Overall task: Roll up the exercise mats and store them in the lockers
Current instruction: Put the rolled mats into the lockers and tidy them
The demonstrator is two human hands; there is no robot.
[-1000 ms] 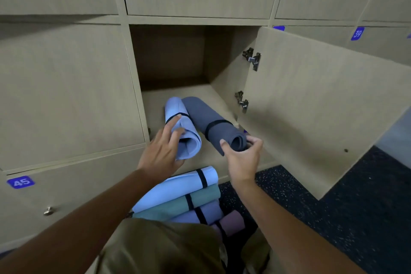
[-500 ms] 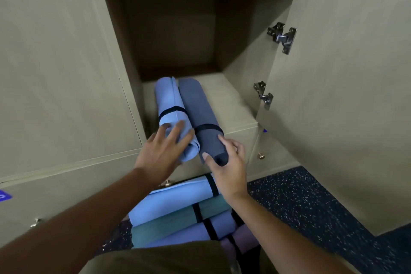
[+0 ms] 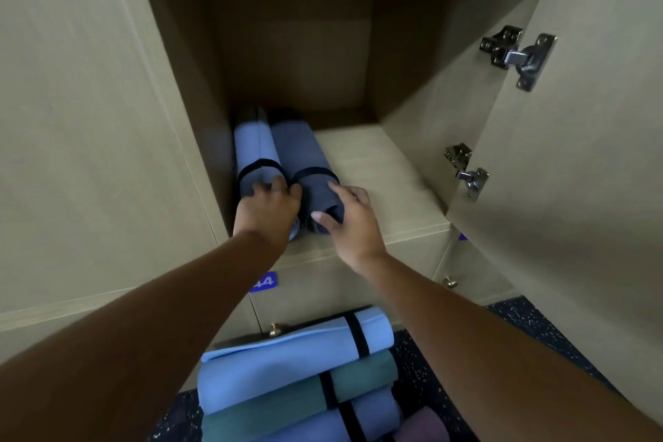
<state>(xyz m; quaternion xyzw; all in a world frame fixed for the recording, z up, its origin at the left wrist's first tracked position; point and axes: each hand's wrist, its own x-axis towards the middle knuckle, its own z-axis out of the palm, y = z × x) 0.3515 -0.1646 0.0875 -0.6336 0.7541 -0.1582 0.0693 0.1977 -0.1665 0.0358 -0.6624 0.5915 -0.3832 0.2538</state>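
Both rolled mats have slid deeper into the open locker since a second ago, when their near ends hung out past the front edge and the dark one lay at an angle; now they lie side by side and parallel along the locker's left wall. Under the left hand is the light blue mat, its near end covered by the palm, fingers curled over the top just short of its black strap. Touching that mat on the hand's right side is the dark grey mat, and the right hand holds its near end, thumb across the face of the roll and fingers wrapped round its right flank. Both hands are thus closed on a mat each, apparently pushing them home. Beyond the fingertips the far ends of the rolls fade into shadow, so whether they reach the back wall cannot be told. To the right of the right hand the locker floor is bare wood, and further right the locker door stands swung open on its hinges. Below the forearms, on the speckled floor, a stack of rolled mats waits: pale blue, green, lavender and a purplish one at least. By my judgement two mats are nearly stored and these others remain.
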